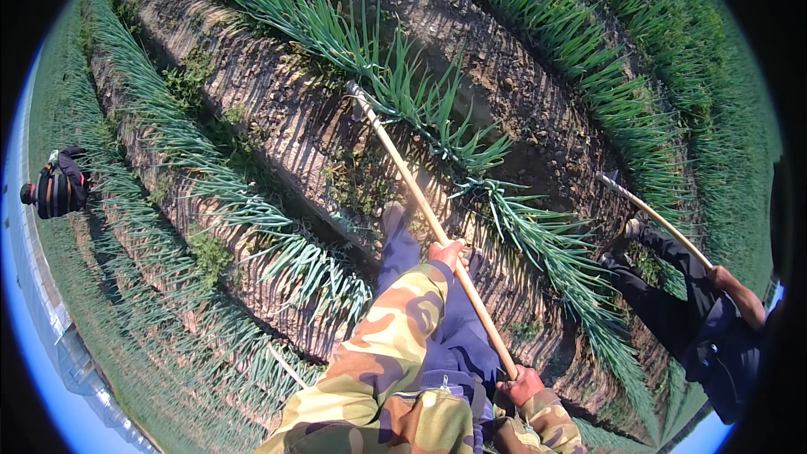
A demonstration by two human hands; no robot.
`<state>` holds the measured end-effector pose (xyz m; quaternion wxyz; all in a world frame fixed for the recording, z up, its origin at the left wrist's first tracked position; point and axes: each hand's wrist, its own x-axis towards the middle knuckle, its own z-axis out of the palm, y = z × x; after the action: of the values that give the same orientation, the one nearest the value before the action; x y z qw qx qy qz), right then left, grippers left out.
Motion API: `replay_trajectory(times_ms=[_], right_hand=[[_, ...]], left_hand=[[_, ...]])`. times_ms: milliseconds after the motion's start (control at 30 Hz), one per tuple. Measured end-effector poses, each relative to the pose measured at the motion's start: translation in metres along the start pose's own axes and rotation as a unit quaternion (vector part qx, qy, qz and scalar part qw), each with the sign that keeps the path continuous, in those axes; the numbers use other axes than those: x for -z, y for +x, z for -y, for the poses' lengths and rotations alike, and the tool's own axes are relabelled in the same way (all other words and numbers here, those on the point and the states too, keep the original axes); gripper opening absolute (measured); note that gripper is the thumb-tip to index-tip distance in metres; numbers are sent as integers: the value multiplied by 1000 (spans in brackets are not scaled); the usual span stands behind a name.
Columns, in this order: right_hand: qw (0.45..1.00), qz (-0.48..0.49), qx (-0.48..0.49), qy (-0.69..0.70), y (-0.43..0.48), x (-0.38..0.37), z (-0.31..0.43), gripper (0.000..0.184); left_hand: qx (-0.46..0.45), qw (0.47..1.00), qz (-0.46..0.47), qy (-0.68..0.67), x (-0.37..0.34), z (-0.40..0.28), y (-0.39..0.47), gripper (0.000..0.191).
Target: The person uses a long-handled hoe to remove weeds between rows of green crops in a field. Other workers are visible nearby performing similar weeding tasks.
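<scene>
A hoe with a long pale wooden handle (403,170) slants from the lower right to the upper middle. My left hand (447,255) is closed around the middle of the handle, in front of my legs. Lower down and to the right, my right hand (522,386) grips the handle close to its near end. The hoe's metal head (357,106), only partly visible, is at the soil beside a row of green onion plants (410,91). Both my sleeves have a camouflage pattern.
At the right, a co-worker (687,321) in dark clothes holds another hoe (656,217) between onion rows. Another person (58,183) is at the far left. Soil ridges (277,107) and small weeds (208,258) lie between the rows. A thin pole (287,366) shows at lower left.
</scene>
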<state>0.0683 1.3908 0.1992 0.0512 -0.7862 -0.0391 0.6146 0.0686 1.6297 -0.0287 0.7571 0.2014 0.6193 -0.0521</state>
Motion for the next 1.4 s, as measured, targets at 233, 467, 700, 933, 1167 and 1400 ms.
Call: replay_trajectory(times_ms=[233,467,700,933,1167,1400], right_hand=[[959,151,-118,208,-69,17,-43,27],[981,87,-159,-68,-114,2,-153,25],[979,44,-121,-157,-95,-14,-202,24],[988,-53,-62,-131,-45,4,-80,24],[978,10,-112,-177,-69,22,-43,28],[925,-75,-251,-276,-122,32,-1,36]], left_hand=[[43,992,-31,113,-23,38,2,34],[173,981,-15,91,0,82,-21,25],[183,981,-62,-36,35,90,-30,14],[40,988,-80,-129,66,-2,17,15],[86,987,-110,-83,52,15,8,20],[206,977,-39,-50,50,57,-26,14]])
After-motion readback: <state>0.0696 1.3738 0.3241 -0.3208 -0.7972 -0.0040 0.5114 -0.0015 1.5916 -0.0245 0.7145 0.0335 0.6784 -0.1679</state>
